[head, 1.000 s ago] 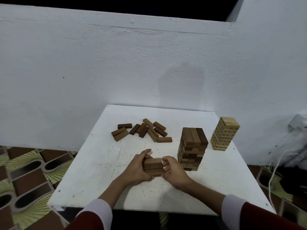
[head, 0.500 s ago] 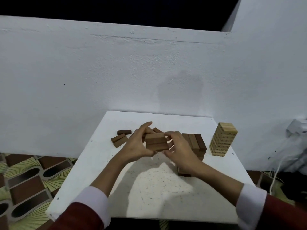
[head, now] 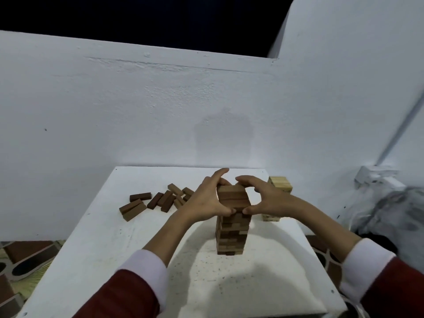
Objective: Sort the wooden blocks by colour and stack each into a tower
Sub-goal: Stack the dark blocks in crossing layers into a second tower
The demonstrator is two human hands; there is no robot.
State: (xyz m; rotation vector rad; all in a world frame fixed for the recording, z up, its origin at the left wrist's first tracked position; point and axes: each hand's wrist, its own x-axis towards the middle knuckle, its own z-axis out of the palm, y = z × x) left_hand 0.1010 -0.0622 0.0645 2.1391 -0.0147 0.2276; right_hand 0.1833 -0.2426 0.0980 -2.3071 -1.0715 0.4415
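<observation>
Two hands: both meet at the top of the brown tower, one on each side of a small bundle of blocks.
Left hand [head: 204,203]: fingers curled round the left side of the bundle of brown blocks [head: 232,196], thumb tip low at the front, index finger raised above the bundle's far edge.
Right hand [head: 267,198]: fingers arched over the bundle's right and far side, thumb tip at the lower front, nearly meeting the left thumb; it grips the same bundle.
Bundle of brown blocks: several layers, held level, sitting at the very top of the brown tower [head: 231,232]; whether it rests fully on the layer below cannot be told, since the thumbs cover the joint.
Brown tower: upright, near the middle of the white table [head: 103,249], built of crossed layers in mixed brown shades.
Loose brown blocks [head: 160,199]: scattered flat on the table's far left part, well apart from the tower; some touch one another, and the nearest few are partly hidden by the left hand.
Pale tower [head: 281,183]: light wood, upright at the table's far right edge, largely hidden behind the right wrist.
Sleeves: dark red with white cuffs on both forearms.
Surroundings: white wall [head: 114,111] behind the table; patterned floor [head: 25,260] at lower left.
</observation>
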